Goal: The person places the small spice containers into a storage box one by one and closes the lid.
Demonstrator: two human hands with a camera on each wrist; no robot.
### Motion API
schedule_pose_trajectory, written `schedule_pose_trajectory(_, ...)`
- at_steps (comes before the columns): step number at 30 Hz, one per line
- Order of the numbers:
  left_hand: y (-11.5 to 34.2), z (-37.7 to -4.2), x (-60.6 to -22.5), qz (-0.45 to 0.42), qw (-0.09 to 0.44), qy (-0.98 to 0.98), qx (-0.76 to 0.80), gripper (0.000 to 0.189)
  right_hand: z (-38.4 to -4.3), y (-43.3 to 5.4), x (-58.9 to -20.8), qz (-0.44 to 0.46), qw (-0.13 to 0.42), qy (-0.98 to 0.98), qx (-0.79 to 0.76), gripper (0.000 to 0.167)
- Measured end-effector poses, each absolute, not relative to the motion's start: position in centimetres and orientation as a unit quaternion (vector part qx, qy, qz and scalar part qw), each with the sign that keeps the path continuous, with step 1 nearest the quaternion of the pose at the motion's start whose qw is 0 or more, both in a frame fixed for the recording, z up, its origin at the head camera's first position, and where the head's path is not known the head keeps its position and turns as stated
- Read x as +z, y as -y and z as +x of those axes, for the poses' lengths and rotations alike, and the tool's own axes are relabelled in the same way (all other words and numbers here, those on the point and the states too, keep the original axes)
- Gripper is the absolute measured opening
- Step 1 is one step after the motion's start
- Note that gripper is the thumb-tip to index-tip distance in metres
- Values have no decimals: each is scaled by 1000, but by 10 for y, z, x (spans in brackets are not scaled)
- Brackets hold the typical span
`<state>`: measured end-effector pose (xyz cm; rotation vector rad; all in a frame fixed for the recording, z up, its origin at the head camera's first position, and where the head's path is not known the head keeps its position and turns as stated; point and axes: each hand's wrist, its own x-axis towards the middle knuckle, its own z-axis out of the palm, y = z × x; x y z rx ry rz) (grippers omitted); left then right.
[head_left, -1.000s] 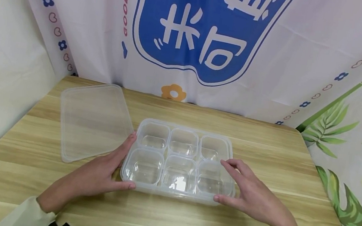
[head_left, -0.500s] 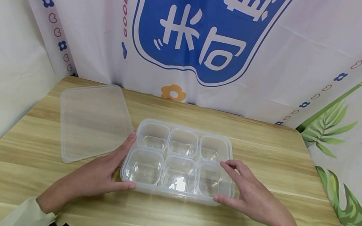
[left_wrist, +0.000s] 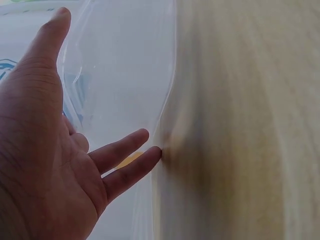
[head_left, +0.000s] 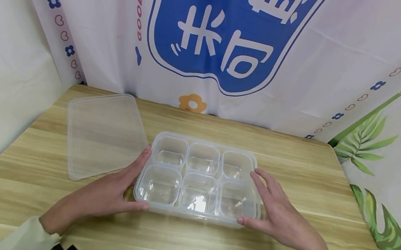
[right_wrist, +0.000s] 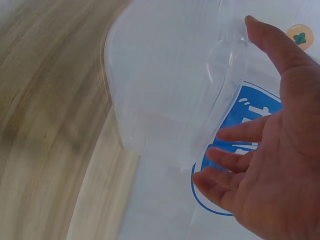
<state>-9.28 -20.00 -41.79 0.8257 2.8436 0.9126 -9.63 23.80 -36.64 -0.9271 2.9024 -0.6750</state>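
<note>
A clear plastic storage box (head_left: 195, 215) with several square compartments stands on the table in the head view. My left hand (head_left: 113, 193) is at its left end, thumb touching the front corner and fingers stretched along the side. At the opposite end, my right hand (head_left: 283, 218) has its thumb at the front corner and its fingers extended by the right rim. The left wrist view shows the left hand (left_wrist: 55, 150) spread beside the box's wall (left_wrist: 125, 65). In the right wrist view, the right hand (right_wrist: 280, 140) has its fingers apart near the clear wall (right_wrist: 160, 80).
A translucent flat lid (head_left: 105, 134) lies left of the box, its right edge close to my left fingertips. The wooden table (head_left: 185, 248) ends at a white printed cloth (head_left: 119, 48) behind. Patterned cloths also hang at both sides.
My right hand's fingers have straightened and shifted off the box's top edge toward its outer right side. The left hand, box and lid have stayed in place.
</note>
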Motion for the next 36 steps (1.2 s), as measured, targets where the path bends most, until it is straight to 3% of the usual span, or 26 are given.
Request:
schedule_pose_trajectory(7,204,-95,-408,252,28,-919,303,114,-100,-240,-370,-259,44,-931,-251,121)
schedule_pose_trajectory(21,250,-142,-373,215,-46,-950,220,63,-100,-247,-384,-241,53,-916,-316,124)
schedule_pose_trajectory(36,331,-228,-366,105,-13,-983,150,59,-97,-250,-392,-242,49,-898,-365,120)
